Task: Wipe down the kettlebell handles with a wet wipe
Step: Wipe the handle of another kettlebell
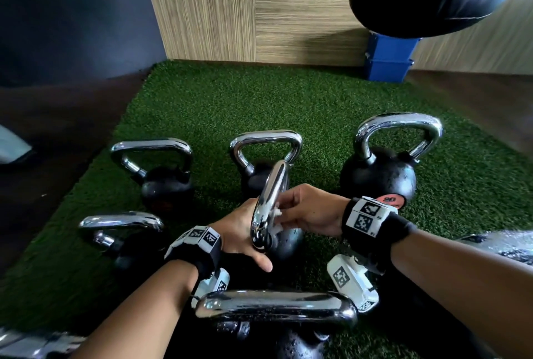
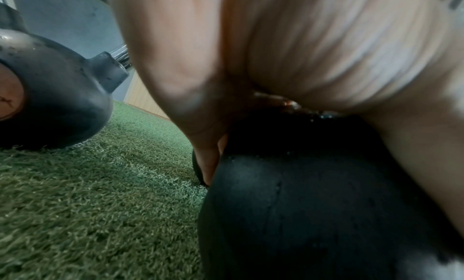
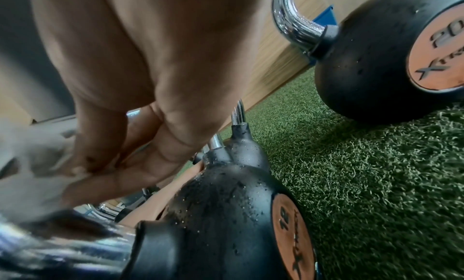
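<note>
The centre handle (image 1: 269,203) is steadied by the left hand (image 1: 240,231), its finger state unclear, and rubbed with a wipe (image 1: 277,212) pinched in the right hand (image 1: 307,210); several handles probably remain.

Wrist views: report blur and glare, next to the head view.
Left wrist: the left hand fills the frame, smeared and soft. Right wrist: white wet wipe blurred; black 12 kettlebell sharp. Head: chrome handle glares; edges bend.
</note>
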The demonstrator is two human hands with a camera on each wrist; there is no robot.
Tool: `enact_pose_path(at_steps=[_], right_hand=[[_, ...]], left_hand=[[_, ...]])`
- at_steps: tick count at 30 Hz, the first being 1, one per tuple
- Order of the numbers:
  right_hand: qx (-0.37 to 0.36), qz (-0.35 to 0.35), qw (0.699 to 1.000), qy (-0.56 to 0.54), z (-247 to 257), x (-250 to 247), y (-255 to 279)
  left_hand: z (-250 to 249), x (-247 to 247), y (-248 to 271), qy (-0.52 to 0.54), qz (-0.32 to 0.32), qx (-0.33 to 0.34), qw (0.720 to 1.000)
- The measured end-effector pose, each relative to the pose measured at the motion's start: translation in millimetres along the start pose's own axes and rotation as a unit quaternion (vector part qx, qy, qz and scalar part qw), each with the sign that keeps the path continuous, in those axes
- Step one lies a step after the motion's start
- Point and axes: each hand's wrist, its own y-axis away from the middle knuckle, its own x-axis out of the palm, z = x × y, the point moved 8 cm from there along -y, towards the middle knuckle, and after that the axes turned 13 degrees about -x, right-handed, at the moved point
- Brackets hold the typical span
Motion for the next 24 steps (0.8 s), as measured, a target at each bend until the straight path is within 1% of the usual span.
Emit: enact_pose_path(at_steps=[2, 5, 6, 8, 11, 12, 14, 17, 20, 22, 24], right_hand=[[0.007, -0.009, 0.999, -0.04, 0.1, 0.2, -1.3], [0.021, 0.023, 0.999, -0.04, 0.9, 7.4, -0.6], [0.024, 0.021, 0.999, -0.041, 1.6, 7.6, -1.1], [0.021, -0.013, 0.998, -0.053, 3.0, 1.9, -4.9], [0.006, -0.105, 0.989, -0.108, 3.1, -14.8, -10.4], [0.002, -0.12, 0.986, -0.119, 2.0, -17.6, -11.6], [0.001, -0.125, 0.985, -0.121, -0.8, -18.5, -12.1], [-0.006, -0.149, 0.985, -0.084, -0.7, -22.3, -12.6], [-0.042, -0.215, 0.976, -0.016, 7.3, -36.9, -15.3], [-0.065, -0.247, 0.967, 0.008, 11.0, -45.7, -14.9], [-0.074, -0.249, 0.965, 0.037, 11.9, -49.5, -13.4]], left_hand=[[1.4, 1.9, -1.6, 0.009, 0.015, -0.005, 1.0], [5.0, 0.7, -0.5, -0.01, 0.005, -0.014, 1.0], [6.0, 0.8, 0.7, -0.007, 0.004, -0.015, 1.0], [6.4, 0.8, 2.3, 0.009, 0.003, -0.015, 1.0], [6.9, -1.8, 3.3, 0.007, -0.012, -0.017, 1.0], [6.9, -2.8, 4.2, 0.005, -0.018, -0.016, 1.0], [7.0, -3.8, 6.5, 0.008, -0.023, -0.015, 1.0], [1.4, -2.4, 8.4, 0.021, -0.018, 0.001, 1.0], [-3.2, -1.8, 6.9, 0.022, -0.009, 0.006, 1.0], [-3.2, -1.7, 6.2, 0.027, -0.007, 0.009, 1.0], [-0.2, -1.3, 6.8, 0.021, -0.013, -0.001, 1.0]])
